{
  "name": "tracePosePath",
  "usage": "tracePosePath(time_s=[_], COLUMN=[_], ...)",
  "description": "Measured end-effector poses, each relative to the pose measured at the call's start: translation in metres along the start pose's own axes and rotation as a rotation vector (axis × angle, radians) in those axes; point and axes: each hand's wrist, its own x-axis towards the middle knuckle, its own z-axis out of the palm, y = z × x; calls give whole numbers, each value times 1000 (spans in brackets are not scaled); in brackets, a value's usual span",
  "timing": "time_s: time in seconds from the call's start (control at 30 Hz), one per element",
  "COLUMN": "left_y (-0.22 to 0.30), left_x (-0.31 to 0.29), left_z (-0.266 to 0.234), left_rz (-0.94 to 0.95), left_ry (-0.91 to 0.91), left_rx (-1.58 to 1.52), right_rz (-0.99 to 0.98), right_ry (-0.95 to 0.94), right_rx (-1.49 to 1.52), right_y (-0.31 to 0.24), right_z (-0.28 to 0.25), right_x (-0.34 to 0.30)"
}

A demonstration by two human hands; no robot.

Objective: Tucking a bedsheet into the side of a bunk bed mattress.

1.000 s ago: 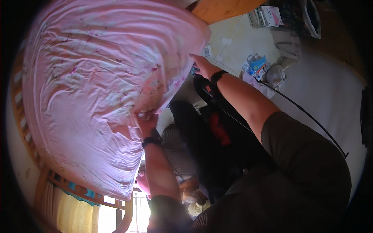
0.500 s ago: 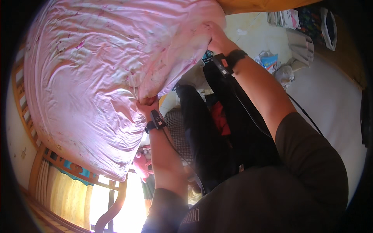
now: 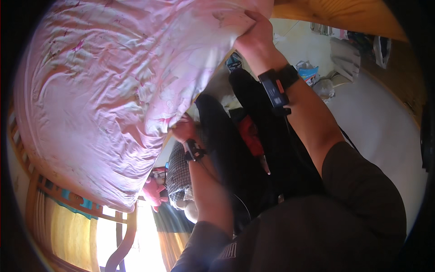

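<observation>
A wrinkled pink bed sheet (image 3: 104,90) with faint floral marks covers the bed on the left. My right hand (image 3: 257,40) grips its edge at the far end, thumb on top and the fingers hidden beneath the cloth. Nearer to me, my left hand (image 3: 183,128) has closed on the same edge along the bed's side. Between the two hands the cloth is pulled fairly straight. Each wrist wears a black strap with a small dark device.
A wooden headboard (image 3: 131,240) with slats stands at lower left by a bright window and yellow curtain (image 3: 74,231). Beside my left arm are a checked cushion (image 3: 180,167) and a pink plush toy (image 3: 154,192). Bags and a blue package (image 3: 308,73) lie on the floor.
My left hand has shifted slightly right and down, drawing the sheet's edge outward. My right hand has moved a little right, and the cloth between them is straighter.
</observation>
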Motion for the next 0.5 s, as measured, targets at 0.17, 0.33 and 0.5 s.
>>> tracePosePath(time_s=[0.17, 0.33, 0.5], left_y=[-50, 32, 77], left_x=[8, 64, 65], left_z=[59, 66, 20], left_rz=[504, 612, 614], left_ry=[228, -300, -633], left_rx=[245, 407, 489], right_rz=[-243, -168, -299], right_ry=[676, 487, 548], right_rx=[-310, -600, -687], right_y=[92, 77, 68], right_z=[79, 125, 101], right_x=[43, 26, 26])
